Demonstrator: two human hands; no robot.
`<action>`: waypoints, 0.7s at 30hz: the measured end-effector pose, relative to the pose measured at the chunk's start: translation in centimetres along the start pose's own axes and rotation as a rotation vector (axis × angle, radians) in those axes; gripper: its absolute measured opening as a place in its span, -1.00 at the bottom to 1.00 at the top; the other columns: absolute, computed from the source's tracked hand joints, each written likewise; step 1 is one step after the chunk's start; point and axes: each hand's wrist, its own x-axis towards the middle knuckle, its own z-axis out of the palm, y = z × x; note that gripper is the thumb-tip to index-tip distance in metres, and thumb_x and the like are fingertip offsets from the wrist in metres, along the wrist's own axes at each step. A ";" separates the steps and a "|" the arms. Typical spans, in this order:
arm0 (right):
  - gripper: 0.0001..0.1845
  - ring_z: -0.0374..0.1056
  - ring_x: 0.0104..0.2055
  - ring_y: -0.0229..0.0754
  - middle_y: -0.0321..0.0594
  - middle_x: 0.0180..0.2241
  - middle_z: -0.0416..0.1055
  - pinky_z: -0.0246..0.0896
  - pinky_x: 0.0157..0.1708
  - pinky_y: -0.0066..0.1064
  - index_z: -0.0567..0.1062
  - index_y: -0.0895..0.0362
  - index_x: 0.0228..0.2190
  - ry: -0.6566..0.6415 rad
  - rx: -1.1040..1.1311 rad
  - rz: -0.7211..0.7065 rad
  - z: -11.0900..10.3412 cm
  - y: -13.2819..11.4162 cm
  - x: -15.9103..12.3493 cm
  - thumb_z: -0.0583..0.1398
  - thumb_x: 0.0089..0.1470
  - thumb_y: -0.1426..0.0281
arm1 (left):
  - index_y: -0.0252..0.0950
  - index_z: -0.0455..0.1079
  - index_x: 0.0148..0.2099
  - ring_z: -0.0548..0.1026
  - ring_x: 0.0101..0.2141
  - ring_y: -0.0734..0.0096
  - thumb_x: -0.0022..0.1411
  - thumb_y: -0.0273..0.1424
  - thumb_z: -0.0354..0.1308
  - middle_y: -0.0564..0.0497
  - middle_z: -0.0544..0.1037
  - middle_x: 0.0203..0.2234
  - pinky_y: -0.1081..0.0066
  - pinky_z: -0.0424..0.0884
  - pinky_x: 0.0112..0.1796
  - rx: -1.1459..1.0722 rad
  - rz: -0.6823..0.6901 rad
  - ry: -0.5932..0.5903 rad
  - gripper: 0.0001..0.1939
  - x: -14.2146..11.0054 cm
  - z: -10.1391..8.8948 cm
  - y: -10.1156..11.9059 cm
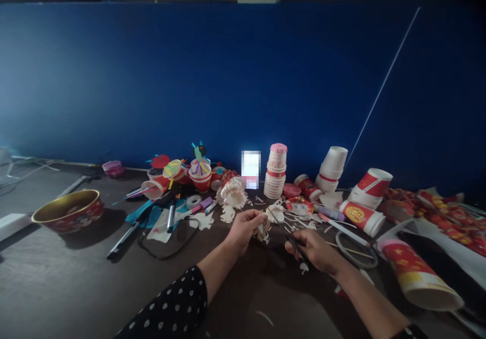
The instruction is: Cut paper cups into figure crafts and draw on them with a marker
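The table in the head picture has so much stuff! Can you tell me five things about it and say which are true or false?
1. The right hand holds a dark-handled tool. True.
2. The left hand is empty. False: it pinches a pale paper piece.
3. The gold-rimmed bowl is on the picture's left side. True.
4. The tall cup stack has a green top. False: its top is pink.
5. A red-patterned cup lies at the lower right. True.

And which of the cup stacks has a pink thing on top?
The tall stack, just right of the blurred bright rectangle. The white-topped stack and red-and-white stack farther right show no pink on top.
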 end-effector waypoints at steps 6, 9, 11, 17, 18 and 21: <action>-0.72 0.12 -0.58 -0.34 -0.37 -0.66 0.27 -0.05 -0.63 -0.56 0.44 0.19 -0.60 0.045 -0.265 -0.072 -0.4 0.2 0.0 0.19 -0.15 0.20 | -0.39 0.31 -0.51 0.29 -0.71 0.61 -0.20 -0.26 0.28 0.07 0.41 -0.70 0.58 0.18 -0.70 0.005 0.001 -0.027 -0.69 -0.1 0.0 0.1; -0.72 0.15 -0.55 -0.32 -0.35 -0.64 0.30 -0.03 -0.60 -0.56 0.47 0.18 -0.59 0.076 -0.355 -0.101 -0.7 0.0 0.0 0.20 -0.17 0.19 | -0.39 0.30 -0.52 0.31 -0.70 0.61 -0.17 -0.27 0.26 0.07 0.41 -0.69 0.59 0.19 -0.67 0.022 0.014 -0.048 -0.72 -0.1 -0.1 -0.1; -0.70 0.15 -0.56 -0.31 -0.35 -0.66 0.30 -0.04 -0.61 -0.55 0.46 0.17 -0.61 0.096 -0.391 -0.112 -0.8 0.0 0.0 0.20 -0.19 0.17 | -0.38 0.30 -0.51 0.31 -0.70 0.61 -0.16 -0.28 0.26 0.07 0.41 -0.69 0.59 0.19 -0.67 0.036 0.018 -0.055 -0.73 0.0 -0.2 -0.2; -0.68 0.12 -0.60 -0.33 -0.36 -0.69 0.28 -0.06 -0.62 -0.55 0.45 0.17 -0.64 0.090 -0.424 -0.118 -0.9 -0.1 -0.2 0.21 -0.20 0.14 | -0.39 0.30 -0.50 0.30 -0.71 0.61 -0.19 -0.28 0.27 0.08 0.40 -0.69 0.58 0.18 -0.68 0.039 0.009 -0.053 -0.72 0.0 -0.2 -0.2; -0.67 0.11 -0.60 -0.33 -0.37 -0.69 0.27 -0.07 -0.62 -0.55 0.45 0.18 -0.64 0.087 -0.426 -0.119 -0.9 -0.1 -0.2 0.21 -0.20 0.14 | -0.38 0.30 -0.51 0.30 -0.71 0.61 -0.20 -0.28 0.28 0.08 0.40 -0.69 0.58 0.18 -0.68 0.039 0.008 -0.053 -0.71 -0.1 -0.2 -0.1; -0.65 0.09 -0.60 -0.34 -0.38 -0.70 0.23 -0.08 -0.63 -0.56 0.43 0.18 -0.67 0.090 -0.436 -0.125 -1.0 -0.2 -0.2 0.20 -0.20 0.13 | -0.38 0.29 -0.52 0.30 -0.71 0.61 -0.23 -0.27 0.29 0.09 0.39 -0.70 0.58 0.18 -0.68 0.041 -0.001 -0.051 -0.68 -0.1 -0.1 0.0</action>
